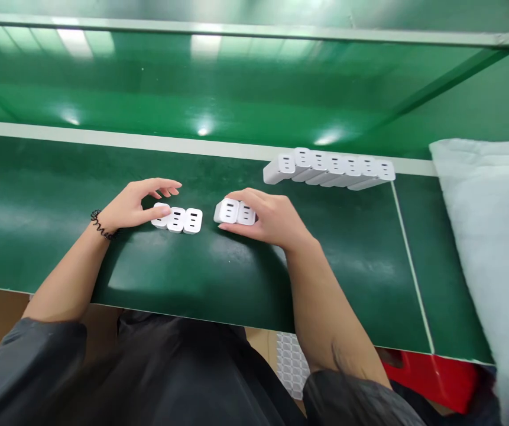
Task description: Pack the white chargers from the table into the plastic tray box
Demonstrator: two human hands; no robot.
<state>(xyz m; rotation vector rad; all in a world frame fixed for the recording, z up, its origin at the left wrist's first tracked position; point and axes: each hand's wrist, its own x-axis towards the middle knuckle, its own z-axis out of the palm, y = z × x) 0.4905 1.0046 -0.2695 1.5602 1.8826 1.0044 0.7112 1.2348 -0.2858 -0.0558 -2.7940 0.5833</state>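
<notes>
Three white charger blocks (193,220) with port slots on top stand side by side on the green table. My left hand (141,204) is at their left end, thumb over the leftmost block and fingers stretched apart above the table. To the right, my right hand (266,214) grips two more white charger blocks (229,211) side by side, thumb on the near side and fingers on the far side. A small gap lies between this pair and the group of three. Whether the held pair touches the table I cannot tell.
A row of several white charger blocks (334,167) stands at the back right, by the white strip. A white padded sheet or bag (493,236) covers the right end of the green table (161,278). Behind rises a glossy green panel (148,89). Something red (431,376) sits below the front edge.
</notes>
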